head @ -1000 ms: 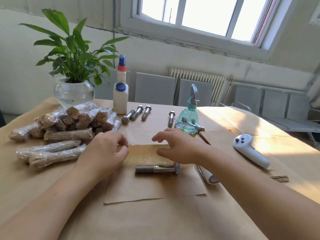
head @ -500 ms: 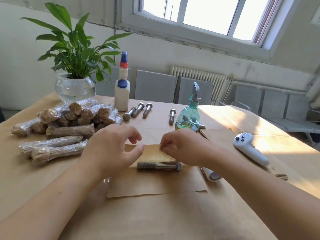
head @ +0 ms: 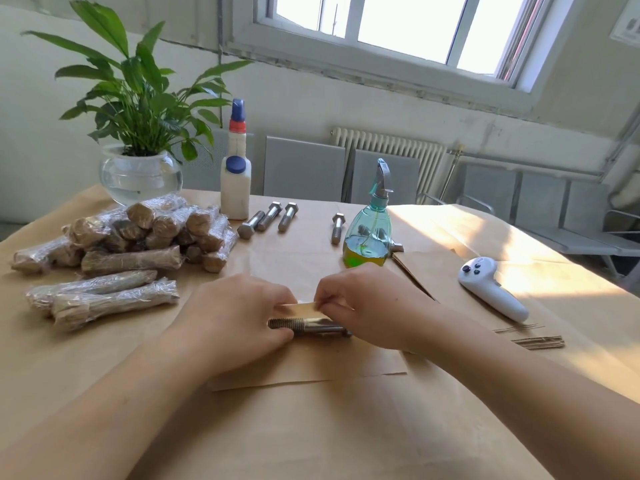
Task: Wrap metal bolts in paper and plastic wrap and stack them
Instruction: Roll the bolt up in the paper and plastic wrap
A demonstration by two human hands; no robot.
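Brown paper [head: 311, 367] lies on the table [head: 346, 438] with a metal bolt [head: 308, 326] on it, and the left hand [head: 239, 320] and right hand [head: 374, 306] each pinch the paper's far edge, folding it over the bolt, near the wrapped pile [head: 138, 237].

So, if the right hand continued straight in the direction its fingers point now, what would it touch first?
The right hand points leftward across the sheet, pinching the paper edge above the bolt. Going straight on, it would probably meet the left hand first, since their fingertips are almost together, though depth is unclear.
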